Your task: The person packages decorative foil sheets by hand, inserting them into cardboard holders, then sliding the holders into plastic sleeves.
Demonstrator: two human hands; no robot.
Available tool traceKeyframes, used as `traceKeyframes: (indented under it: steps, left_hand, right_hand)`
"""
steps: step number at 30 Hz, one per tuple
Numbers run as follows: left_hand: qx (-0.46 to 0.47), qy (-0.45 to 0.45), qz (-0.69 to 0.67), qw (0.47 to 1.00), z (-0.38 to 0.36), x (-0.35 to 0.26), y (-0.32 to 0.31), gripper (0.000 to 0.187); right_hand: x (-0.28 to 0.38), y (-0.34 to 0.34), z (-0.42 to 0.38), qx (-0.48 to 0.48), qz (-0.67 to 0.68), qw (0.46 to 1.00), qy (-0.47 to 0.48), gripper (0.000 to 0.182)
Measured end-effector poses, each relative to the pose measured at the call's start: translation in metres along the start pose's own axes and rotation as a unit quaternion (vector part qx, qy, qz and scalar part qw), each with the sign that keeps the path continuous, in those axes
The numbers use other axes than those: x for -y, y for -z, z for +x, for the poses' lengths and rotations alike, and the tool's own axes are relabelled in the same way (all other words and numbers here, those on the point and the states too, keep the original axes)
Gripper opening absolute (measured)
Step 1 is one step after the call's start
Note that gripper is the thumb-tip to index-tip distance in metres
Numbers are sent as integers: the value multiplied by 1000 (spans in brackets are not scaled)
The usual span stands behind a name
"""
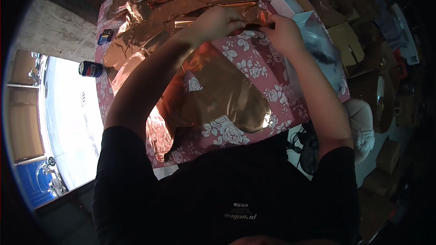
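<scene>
My left hand [219,23] and my right hand [285,35] reach toward the far part of the table, close together. Their fingers are closed on a gathered edge of shiny copper-coloured foil [257,17] between them. The exact grip of the fingertips is partly hidden. Nearer to me lies a flat foil piece [231,93] with a rounded corner. Under my left forearm more crumpled foil [158,129] hangs toward the near edge.
A pink floral cloth [277,95] covers the table. Foil sheets [181,9] heap at the back left. A white box [290,2] and a clear plastic bag [320,54] stand at right. A Pepsi can [91,69] and small blue box [105,36] are at the left edge.
</scene>
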State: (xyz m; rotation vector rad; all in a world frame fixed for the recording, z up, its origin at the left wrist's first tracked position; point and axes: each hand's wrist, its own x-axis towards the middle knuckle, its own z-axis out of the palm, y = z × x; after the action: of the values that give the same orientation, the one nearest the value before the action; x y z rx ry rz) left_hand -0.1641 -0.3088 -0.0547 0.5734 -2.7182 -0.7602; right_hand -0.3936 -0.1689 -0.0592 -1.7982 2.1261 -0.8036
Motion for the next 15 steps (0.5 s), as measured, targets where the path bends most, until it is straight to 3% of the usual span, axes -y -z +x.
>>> traceKeyframes:
  steps: [1,4,6,7,9,15]
  left_hand:
    - [-4,80,-61,995,6,4,-3,49]
    - [-82,143,-95,982,17,9,-7,43]
    - [-88,150,-77,982,17,5,-7,41]
    - [-95,158,-58,981,17,1,-5,40]
    - [-103,175,-81,976,20,4,-8,40]
    - [-80,202,-184,959,30,24,-18,41]
  right_hand:
    - [0,0,2,-1,0,1000,0,29]
    - [3,1,1,-31,0,999,8,35]
    - [8,-1,-6,-250,-116,937,212,39]
    - [11,-3,-9,-250,-116,937,213,39]
    - [15,-6,-14,-223,-181,896,338,36]
    - [2,-14,-4,-186,-176,927,273,26]
